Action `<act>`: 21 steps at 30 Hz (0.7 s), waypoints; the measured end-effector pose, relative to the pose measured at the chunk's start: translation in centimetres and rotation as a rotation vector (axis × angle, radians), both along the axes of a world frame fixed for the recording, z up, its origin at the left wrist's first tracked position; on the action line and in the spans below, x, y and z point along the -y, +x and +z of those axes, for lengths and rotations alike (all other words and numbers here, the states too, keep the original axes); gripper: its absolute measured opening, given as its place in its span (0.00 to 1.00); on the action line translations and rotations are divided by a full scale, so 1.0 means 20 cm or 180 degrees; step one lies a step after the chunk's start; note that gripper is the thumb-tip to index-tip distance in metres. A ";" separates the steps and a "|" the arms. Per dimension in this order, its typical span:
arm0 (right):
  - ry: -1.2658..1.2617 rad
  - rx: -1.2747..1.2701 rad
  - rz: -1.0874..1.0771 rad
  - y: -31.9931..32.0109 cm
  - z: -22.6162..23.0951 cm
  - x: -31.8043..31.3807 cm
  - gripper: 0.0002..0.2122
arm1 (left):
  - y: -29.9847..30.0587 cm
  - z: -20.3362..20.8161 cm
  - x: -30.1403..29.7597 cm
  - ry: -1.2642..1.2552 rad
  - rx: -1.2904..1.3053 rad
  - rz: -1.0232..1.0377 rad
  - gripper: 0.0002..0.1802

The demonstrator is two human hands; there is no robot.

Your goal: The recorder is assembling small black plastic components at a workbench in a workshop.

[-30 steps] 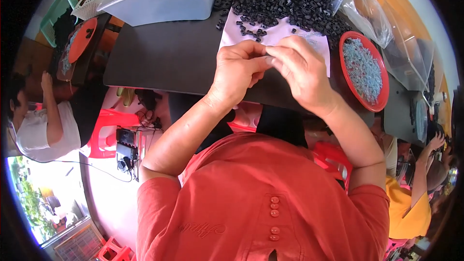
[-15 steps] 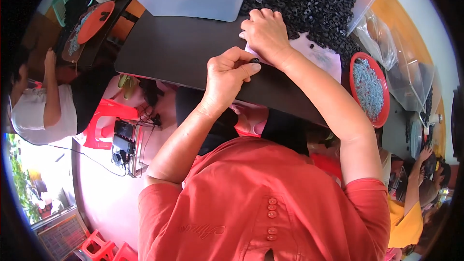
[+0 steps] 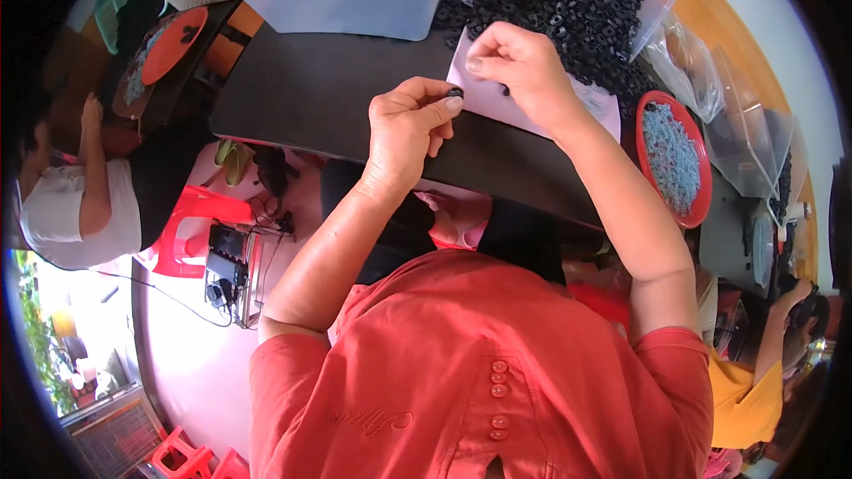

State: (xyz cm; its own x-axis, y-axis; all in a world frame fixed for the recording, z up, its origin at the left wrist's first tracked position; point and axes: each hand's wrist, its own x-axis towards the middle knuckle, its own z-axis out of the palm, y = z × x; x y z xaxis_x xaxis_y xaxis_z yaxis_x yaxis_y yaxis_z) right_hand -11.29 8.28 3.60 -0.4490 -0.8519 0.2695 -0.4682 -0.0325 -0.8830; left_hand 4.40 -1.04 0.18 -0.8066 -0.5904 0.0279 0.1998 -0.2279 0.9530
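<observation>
My left hand [image 3: 404, 124] pinches a small black rounded part [image 3: 455, 92] between thumb and forefinger, above the dark table [image 3: 311, 80]. To its right, my right hand [image 3: 528, 75] hovers over a pale pink sheet [image 3: 497, 105], thumb and fingertips drawn together. Anything in that pinch is too small to make out. A heap of small black ring-like parts [image 3: 555, 0] spreads behind the sheet. Right of the sheet, a red round tray [image 3: 707, 164] holds many tiny light blue-grey pieces [image 3: 667, 155].
A translucent plastic bin [image 3: 342, 4] stands at the back left of the table. Clear bags [image 3: 688, 66] and transparent boxes [image 3: 750, 142] lie on the right. One person [image 3: 84, 200] works at the left beside an orange tray [image 3: 175, 46]; another, in yellow [image 3: 745, 404], is at the right.
My right hand has lifted off the sheet's far left part and shifted right and nearer, fingers now pinched. The left hand has moved slightly left and away, keeping the black part.
</observation>
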 end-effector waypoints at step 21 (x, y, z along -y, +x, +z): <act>-0.0673 0.1123 -0.0710 -0.10 -0.05 -0.38 0.05 | -0.37 0.05 -0.20 -0.0381 -0.0009 -0.0461 0.07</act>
State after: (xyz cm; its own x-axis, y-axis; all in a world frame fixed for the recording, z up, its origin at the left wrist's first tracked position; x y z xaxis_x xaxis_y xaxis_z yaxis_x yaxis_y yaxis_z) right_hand -13.24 15.83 2.60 -0.7104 -0.6669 0.2247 -0.1563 -0.1617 -0.9744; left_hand -3.03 3.05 1.11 -0.8827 -0.4605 0.0933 0.1758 -0.1397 0.9745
